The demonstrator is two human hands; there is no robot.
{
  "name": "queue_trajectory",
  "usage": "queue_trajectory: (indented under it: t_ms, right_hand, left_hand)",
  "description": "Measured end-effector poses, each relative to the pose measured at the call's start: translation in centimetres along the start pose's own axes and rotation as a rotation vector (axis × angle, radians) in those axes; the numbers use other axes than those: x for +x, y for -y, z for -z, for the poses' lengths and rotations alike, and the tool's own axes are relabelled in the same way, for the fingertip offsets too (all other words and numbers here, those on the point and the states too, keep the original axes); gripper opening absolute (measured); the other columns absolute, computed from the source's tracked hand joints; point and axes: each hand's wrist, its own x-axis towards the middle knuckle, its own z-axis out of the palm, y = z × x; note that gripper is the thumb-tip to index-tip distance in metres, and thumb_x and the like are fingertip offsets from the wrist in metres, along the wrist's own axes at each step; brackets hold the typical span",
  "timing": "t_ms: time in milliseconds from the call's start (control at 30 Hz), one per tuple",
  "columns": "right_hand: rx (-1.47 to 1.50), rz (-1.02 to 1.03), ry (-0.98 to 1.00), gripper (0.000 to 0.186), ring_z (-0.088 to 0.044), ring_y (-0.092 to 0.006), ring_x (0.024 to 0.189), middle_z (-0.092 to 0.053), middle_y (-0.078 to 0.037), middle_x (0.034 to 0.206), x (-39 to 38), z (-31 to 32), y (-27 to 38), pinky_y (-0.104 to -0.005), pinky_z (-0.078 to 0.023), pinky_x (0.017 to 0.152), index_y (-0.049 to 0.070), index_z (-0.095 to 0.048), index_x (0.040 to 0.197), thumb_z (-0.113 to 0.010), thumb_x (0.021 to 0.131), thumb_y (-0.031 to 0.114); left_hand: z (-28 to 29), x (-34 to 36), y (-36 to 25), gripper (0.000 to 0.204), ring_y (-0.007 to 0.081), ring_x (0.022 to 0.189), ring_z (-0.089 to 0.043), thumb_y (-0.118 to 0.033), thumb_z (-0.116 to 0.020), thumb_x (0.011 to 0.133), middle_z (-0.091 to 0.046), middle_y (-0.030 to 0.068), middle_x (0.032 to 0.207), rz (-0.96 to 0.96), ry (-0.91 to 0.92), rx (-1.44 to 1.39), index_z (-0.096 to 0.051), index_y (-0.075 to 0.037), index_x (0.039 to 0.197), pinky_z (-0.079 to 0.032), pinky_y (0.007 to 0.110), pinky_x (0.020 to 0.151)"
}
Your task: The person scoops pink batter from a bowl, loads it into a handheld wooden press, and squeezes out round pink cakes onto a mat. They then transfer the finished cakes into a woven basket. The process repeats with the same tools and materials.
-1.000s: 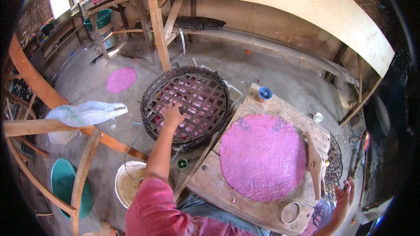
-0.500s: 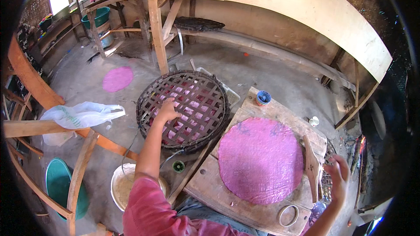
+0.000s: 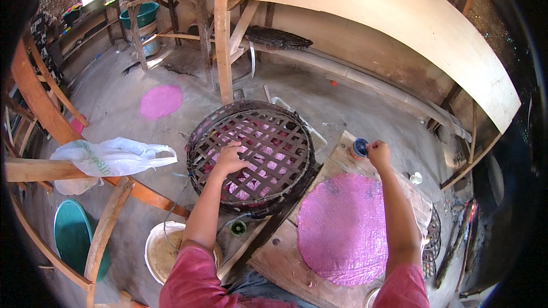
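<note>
The right hand [image 3: 379, 155] has its fingers bunched at the small blue cup [image 3: 358, 152] by the worktop's [image 3: 285, 259] far corner, beyond the round pink sheet [image 3: 342, 228]; I can't tell if they're pinching. The left hand [image 3: 229, 161] spreads its fingers over the woven basket [image 3: 307, 154].

the round pink sheet [image 3: 342, 228] has a glossy, finely textured surface, above worn, matt wooden boards [image 3: 279, 256]. dark, rough woven strips form the basket [image 3: 308, 162]. the white bag [image 3: 123, 157] is thin, crinkled plastic; the green basin [image 3: 71, 231], smooth plastic. the pale panel [image 3: 371, 8] looks like smooth wood, the floor [image 3: 217, 92] matt, the sleeves [image 3: 408, 288] matt cloth.
</note>
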Motion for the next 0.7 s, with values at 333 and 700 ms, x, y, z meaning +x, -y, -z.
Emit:
queue_trajectory:
  t_ms: [333,700]
  right_hand:
    - [0.173,0.233,-0.053,0.013,-0.068,-0.0270,0.067,-0.069,-0.017,0.074,-1.7,3.1,7.1,-0.0360,-0.051,0.062,0.000,-0.070,0.082,-0.071,0.079,0.013]
    - [0.084,0.357,0.204,0.023,-0.068,-0.0366,0.081,-0.071,-0.020,0.089,-2.4,-20.7,14.3,-0.0416,-0.055,0.075,-0.001,-0.072,0.091,-0.065,0.082,0.019]
  left_hand:
    - [6.3,2.9,-0.5,0.063,0.0250,0.112,-0.061,-0.029,-0.081,0.068,-0.065,0.0194,0.120,0.031,0.284,-0.301,-0.064,0.004,0.118,-0.045,0.030,0.097]
    - [8.4,2.4,-1.5,0.053,0.0248,0.115,-0.057,-0.024,-0.082,0.069,-0.064,0.0165,0.122,0.042,0.269,-0.348,-0.068,0.002,0.113,-0.041,0.030,0.098]
